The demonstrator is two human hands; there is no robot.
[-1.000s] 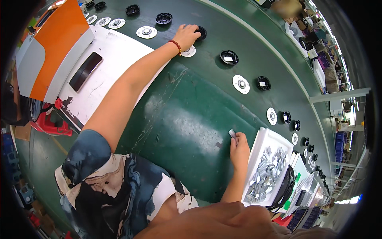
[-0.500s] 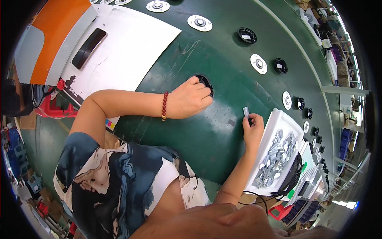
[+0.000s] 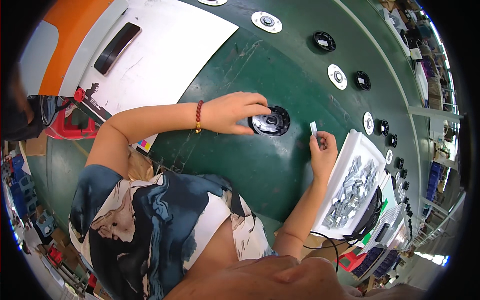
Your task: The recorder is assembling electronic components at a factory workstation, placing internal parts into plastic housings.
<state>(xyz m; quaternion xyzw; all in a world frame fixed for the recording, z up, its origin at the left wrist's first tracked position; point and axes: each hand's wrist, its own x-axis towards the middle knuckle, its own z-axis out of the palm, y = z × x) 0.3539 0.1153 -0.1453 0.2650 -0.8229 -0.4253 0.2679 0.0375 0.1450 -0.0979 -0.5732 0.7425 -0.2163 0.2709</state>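
On the green tabletop in front of me lies a round black plastic part (image 3: 271,121) with a raised centre. My left hand (image 3: 235,112), with a beaded bracelet at the wrist, reaches over its left edge. The thumb and fingers of that hand are spread apart, the fingertips over the part's rim; whether they press on it I cannot tell. To the right, my right hand (image 3: 324,150) pinches a small silvery strip (image 3: 313,129) upright between thumb and finger. It is beside a white tray (image 3: 353,142) holding many loose silvery strips (image 3: 350,192).
White oval parts (image 3: 267,22) and black round parts (image 3: 324,41) stand in a line along the far side, curving right. At the left are a white sheet (image 3: 175,30), a phone (image 3: 117,48) and an orange-and-grey machine (image 3: 65,40). Black cable (image 3: 367,220) lies beside the tray.
My left hand has opened from a closed grip over the black part and moved slightly left, leaving more of the part visible. My right hand still holds the strip. The view has shifted a little.
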